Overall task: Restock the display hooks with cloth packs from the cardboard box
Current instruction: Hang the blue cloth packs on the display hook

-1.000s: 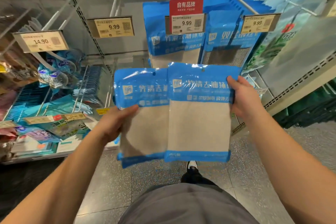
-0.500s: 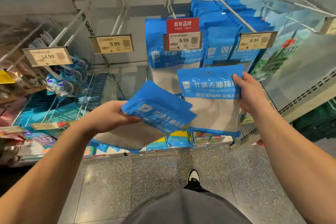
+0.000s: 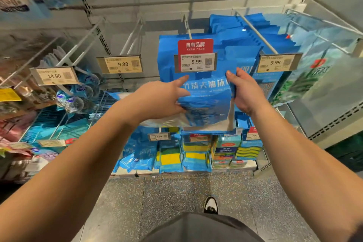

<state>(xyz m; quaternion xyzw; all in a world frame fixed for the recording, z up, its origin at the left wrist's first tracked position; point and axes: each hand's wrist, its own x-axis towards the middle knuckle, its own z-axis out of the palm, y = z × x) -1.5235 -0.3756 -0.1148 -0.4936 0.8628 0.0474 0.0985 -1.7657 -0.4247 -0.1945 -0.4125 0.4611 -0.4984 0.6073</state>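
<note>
I hold a blue cloth pack [image 3: 206, 102] up just below the red-topped 9.99 price tag [image 3: 195, 62], in front of the packs hanging on that hook [image 3: 187, 27]. My left hand [image 3: 161, 100] grips its left edge, forefinger straight along the front. My right hand [image 3: 245, 92] has its fingers curled round the right edge.

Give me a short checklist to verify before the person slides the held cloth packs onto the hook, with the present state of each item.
1. Left hand grips the cloth packs: ok.
2. Right hand holds the packs' right edge: ok.
3. Packs raised to the hook with the red-topped price tag: ok.
4. Hang holes lined up with the hook tip: cannot tell, the tag hides them.
5. Free room on the hook: cannot tell.
</note>
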